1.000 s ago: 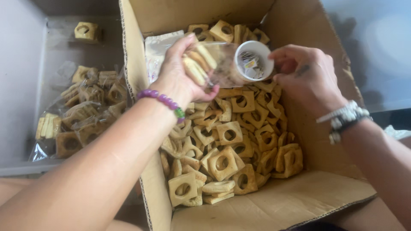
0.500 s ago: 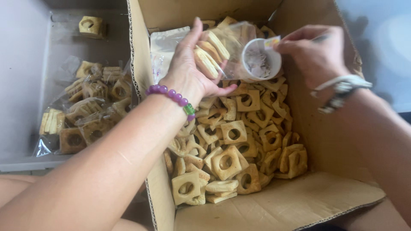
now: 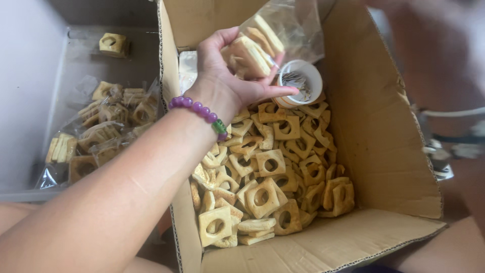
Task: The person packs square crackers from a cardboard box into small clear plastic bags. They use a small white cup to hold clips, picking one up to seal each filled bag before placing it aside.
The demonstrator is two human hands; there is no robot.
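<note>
Since a moment ago the right hand has lifted off the white cup, now a blur, grip unreadable. Bagging looks underway: the left hand grips the clear bag of biscuits above the cardboard box; sealing seems next.

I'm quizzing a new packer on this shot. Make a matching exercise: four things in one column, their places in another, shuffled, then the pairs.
Things:
1. clear bag of biscuits
2. white cup
3. purple bead bracelet
4. filled bags

Places:
A. in the grey tray beside the box
B. on the left wrist
C. resting on the loose biscuits in the cardboard box
D. held in the left hand

Pairs: 1-D, 2-C, 3-B, 4-A
</note>
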